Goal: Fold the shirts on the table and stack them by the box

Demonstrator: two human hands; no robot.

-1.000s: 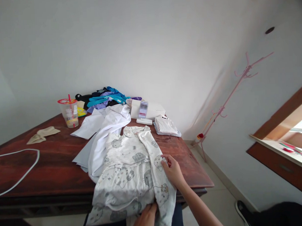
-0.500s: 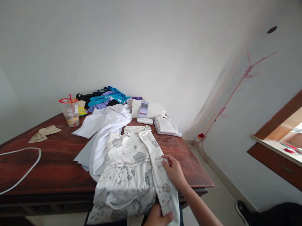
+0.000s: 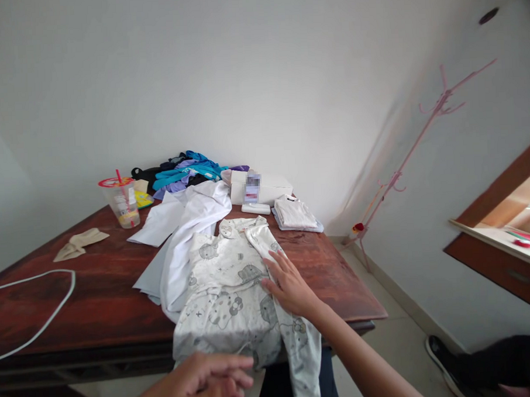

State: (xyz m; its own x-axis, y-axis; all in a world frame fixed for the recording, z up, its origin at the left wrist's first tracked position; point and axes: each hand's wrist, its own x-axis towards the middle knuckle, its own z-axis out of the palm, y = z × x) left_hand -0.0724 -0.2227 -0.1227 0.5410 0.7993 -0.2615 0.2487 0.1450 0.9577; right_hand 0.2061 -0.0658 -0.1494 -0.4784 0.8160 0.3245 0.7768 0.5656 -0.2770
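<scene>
A white garment with grey cartoon cat prints [image 3: 224, 267] lies on the dark red wooden table, its lower part hanging over the front edge. One sleeve is laid lengthwise down its right side, its end hanging below the table. My right hand [image 3: 290, 285] rests flat on that sleeve with its fingers spread. Over the garment's lower part is my left hand [image 3: 207, 379], fingers loosely bent and apart, holding nothing. A plain white garment [image 3: 183, 249] lies along the left side of the printed one.
Behind are a coloured clothes pile [image 3: 189, 169], a white box [image 3: 268, 186] and folded clothes [image 3: 295, 213]. A plastic cup [image 3: 122, 205], beige cloth [image 3: 80, 243] and white cable [image 3: 54, 310] are at left. A pink rack [image 3: 420, 136] stands right.
My left hand has let go of the sleeve's lower end and moved left. My right hand has shifted up the sleeve and flattened, its fingers now spread.
</scene>
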